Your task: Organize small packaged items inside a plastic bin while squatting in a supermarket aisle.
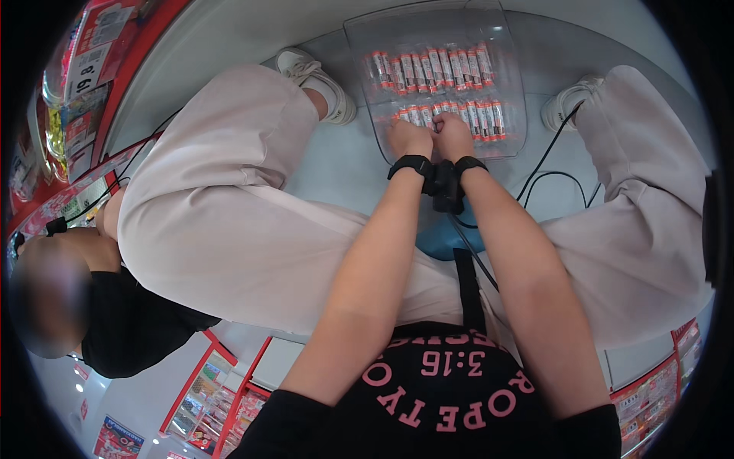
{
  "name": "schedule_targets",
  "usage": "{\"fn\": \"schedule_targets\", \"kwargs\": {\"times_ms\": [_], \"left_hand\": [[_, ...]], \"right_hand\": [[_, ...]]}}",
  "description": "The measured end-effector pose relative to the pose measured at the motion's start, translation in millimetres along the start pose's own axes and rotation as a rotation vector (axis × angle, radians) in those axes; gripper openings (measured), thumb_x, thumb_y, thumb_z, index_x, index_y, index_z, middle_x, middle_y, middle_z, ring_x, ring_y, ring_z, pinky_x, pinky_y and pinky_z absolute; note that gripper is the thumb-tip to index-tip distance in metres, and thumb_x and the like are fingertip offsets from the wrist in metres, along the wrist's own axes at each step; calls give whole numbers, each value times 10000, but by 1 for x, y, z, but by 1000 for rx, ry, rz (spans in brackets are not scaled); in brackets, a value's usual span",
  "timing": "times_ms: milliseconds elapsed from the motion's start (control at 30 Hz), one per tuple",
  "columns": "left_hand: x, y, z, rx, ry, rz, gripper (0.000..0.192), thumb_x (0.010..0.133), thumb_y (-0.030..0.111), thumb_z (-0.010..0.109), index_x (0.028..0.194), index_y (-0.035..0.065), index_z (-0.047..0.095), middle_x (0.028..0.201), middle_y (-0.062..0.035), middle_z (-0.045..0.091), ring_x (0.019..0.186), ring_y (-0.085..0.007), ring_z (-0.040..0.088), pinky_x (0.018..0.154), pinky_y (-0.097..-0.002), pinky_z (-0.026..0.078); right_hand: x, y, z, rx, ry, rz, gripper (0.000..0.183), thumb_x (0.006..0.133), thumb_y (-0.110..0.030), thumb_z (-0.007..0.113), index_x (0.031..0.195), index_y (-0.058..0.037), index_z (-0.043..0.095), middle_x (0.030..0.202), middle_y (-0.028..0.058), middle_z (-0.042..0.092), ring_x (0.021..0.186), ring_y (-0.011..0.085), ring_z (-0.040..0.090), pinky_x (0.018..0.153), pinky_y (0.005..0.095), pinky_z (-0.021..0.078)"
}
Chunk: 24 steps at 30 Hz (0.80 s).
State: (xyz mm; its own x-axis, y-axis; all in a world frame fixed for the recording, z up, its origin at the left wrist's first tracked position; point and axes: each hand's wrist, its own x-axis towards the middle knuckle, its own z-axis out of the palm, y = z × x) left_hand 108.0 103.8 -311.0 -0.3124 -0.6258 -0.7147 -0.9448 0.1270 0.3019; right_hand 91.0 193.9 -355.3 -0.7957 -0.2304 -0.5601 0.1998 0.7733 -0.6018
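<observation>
A clear plastic bin [375, 129] stands on the floor between my feet. In it lie two rows of small wrapped sticks with orange-red ends, the upper row [433, 70] and the lower row [486, 121]. My left hand [410, 139] and my right hand [453, 135] meet side by side over the near edge of the lower row, fingers bent at the wrapped sticks. The backs of the hands hide the fingertips, so what they pinch cannot be told. Both wrists wear black straps with a black device [446, 186] between them.
Black cables [551, 146] run over the floor beside the bin at the right. My shoes [335, 103] flank the bin. Another person [143, 321] in black is close at the left. Red-edged shelves [114, 86] with packaged goods rise at the upper left.
</observation>
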Motion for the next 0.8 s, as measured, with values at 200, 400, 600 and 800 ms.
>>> {"fn": "schedule_targets", "kwargs": {"times_ms": [200, 400, 600, 800], "left_hand": [[4, -4, 4, 135, -27, 129, 371, 761, 142, 556, 1035, -89, 458, 1082, -246, 481, 966, -372, 503, 836, -396, 412], [8, -20, 22, -163, 257, 245, 303, 843, 143, 423, 1054, -71, 463, 1116, -231, 458, 1009, -361, 465, 830, -405, 399], [0, -11, 10, 17, 215, 360, 305, 768, 80, 513, 1054, -20, 480, 1072, -201, 491, 970, -351, 495, 819, -401, 415], [14, -14, 14, -46, 261, 315, 382, 647, 7, 632, 1011, -2, 517, 987, -155, 547, 929, -302, 535, 788, -360, 434]], "right_hand": [[-11, -11, -7, 7, 96, -97, 280, 721, -227, 611, 922, -44, 545, 930, 102, 571, 835, 272, 565, 693, 383, 458], [-18, -19, -2, -14, 213, -235, 301, 757, -248, 574, 983, -53, 535, 907, 98, 574, 813, 264, 566, 695, 373, 459], [-7, -3, 1, -18, 182, -141, 316, 751, -237, 569, 990, -30, 564, 870, 114, 586, 815, 276, 569, 714, 379, 455], [-5, -2, 2, 74, 191, -123, 289, 722, -224, 590, 922, -16, 590, 880, 139, 597, 828, 295, 568, 738, 380, 452]]}}
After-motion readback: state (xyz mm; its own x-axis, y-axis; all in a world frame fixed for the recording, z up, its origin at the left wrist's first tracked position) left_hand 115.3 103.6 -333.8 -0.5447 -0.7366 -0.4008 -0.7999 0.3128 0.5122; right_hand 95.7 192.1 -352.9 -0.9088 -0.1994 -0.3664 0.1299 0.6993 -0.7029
